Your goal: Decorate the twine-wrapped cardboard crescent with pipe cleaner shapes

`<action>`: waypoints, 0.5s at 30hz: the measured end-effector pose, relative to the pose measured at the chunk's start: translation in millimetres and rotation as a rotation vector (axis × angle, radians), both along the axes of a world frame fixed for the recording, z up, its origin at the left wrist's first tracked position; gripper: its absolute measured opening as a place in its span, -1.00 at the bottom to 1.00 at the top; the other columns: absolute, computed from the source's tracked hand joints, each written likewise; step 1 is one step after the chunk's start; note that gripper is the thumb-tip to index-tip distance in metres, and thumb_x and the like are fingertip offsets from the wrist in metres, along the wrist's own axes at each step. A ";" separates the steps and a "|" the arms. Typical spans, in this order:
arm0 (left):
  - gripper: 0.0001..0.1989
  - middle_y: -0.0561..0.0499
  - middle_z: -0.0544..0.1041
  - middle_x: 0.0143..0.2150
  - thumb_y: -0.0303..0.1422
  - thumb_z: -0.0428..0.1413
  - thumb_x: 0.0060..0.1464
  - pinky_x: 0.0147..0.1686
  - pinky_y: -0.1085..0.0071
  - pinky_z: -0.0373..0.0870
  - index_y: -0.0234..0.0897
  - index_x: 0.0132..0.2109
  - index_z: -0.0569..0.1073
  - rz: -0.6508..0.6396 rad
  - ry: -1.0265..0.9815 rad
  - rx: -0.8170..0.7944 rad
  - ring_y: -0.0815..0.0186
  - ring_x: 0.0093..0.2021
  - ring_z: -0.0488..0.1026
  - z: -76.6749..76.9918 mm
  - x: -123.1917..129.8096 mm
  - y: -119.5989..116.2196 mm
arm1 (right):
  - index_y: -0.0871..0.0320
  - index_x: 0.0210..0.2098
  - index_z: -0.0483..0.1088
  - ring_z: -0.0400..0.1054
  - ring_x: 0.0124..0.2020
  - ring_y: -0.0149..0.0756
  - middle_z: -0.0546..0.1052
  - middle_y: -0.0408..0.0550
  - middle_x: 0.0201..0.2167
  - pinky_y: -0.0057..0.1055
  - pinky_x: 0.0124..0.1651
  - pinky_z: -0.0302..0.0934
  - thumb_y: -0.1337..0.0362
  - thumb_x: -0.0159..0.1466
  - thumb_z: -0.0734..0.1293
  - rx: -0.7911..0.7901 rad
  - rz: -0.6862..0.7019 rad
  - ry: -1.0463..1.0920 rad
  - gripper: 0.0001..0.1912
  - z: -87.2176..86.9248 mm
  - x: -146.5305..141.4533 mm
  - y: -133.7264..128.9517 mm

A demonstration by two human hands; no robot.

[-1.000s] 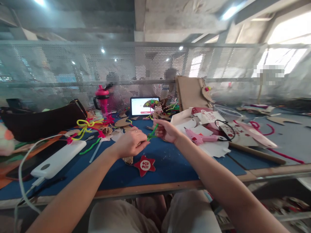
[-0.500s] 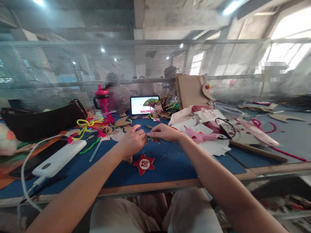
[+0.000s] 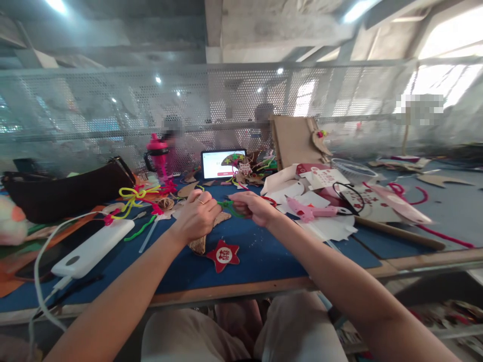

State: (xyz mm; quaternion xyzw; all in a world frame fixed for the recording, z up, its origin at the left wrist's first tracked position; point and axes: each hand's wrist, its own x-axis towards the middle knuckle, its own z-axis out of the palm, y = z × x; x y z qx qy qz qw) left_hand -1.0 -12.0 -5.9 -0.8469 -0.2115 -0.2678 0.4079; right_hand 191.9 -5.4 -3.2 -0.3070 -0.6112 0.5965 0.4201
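My left hand [image 3: 198,215] is closed over the blue mat, and a green strand [image 3: 226,204] runs from it to my right hand [image 3: 251,205]. The fingers of my right hand pinch the strand, which loops a little below them. Under and beside my left hand lies a tan cardboard piece [image 3: 222,218], partly hidden by the hand. A red star [image 3: 224,255] with a white round label rests on the mat nearer the table edge. Beside it, a brown corrugated piece [image 3: 198,245] shows below my left hand.
A white power bank [image 3: 94,249] with a cable lies at left, before a dark pouch [image 3: 68,188]. Behind stand a pink bottle [image 3: 158,158] and a lit tablet [image 3: 218,163]. At right are a pink glue gun [image 3: 313,208], paper scraps and a cardboard tube [image 3: 400,234].
My hands have moved slightly apart, and the green strand between them shows more. My left hand has shifted left and its fingers have closed more, with the cardboard beside it now visible.
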 end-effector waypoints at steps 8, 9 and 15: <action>-0.75 -0.01 0.31 -0.56 -0.52 -0.06 0.13 -0.23 0.26 0.13 -0.28 -0.51 0.30 -0.062 -0.034 -0.042 0.24 -0.34 0.19 1.6 0.6 -2.8 | 0.12 -0.66 -0.10 -0.26 -0.73 -0.62 -0.09 -0.36 -0.73 -0.53 -0.67 -0.42 0.19 0.06 0.34 -0.077 -0.056 0.215 -0.53 2.5 -4.4 -2.8; -0.75 -0.01 0.32 -0.56 -0.50 -0.06 0.14 -0.22 0.26 0.13 -0.28 -0.50 0.31 -0.065 -0.054 -0.085 0.24 -0.34 0.20 0.9 0.4 -2.2 | 0.12 -0.66 -0.10 -0.27 -0.73 -0.62 -0.10 -0.36 -0.73 -0.53 -0.68 -0.41 0.17 0.07 0.34 -0.104 -0.041 0.182 -0.52 3.1 -1.9 -0.7; -0.70 0.00 0.37 -0.49 -0.28 -0.02 0.14 -0.23 0.31 0.19 -0.27 -0.53 0.37 -0.112 -0.458 -0.687 0.24 -0.28 0.28 -5.7 0.6 9.5 | 0.17 -0.39 0.26 0.10 -0.54 -0.52 0.25 -0.20 -0.50 -0.57 -0.54 0.04 0.05 0.11 0.34 0.047 -0.197 -0.065 -0.69 -3.7 11.9 15.4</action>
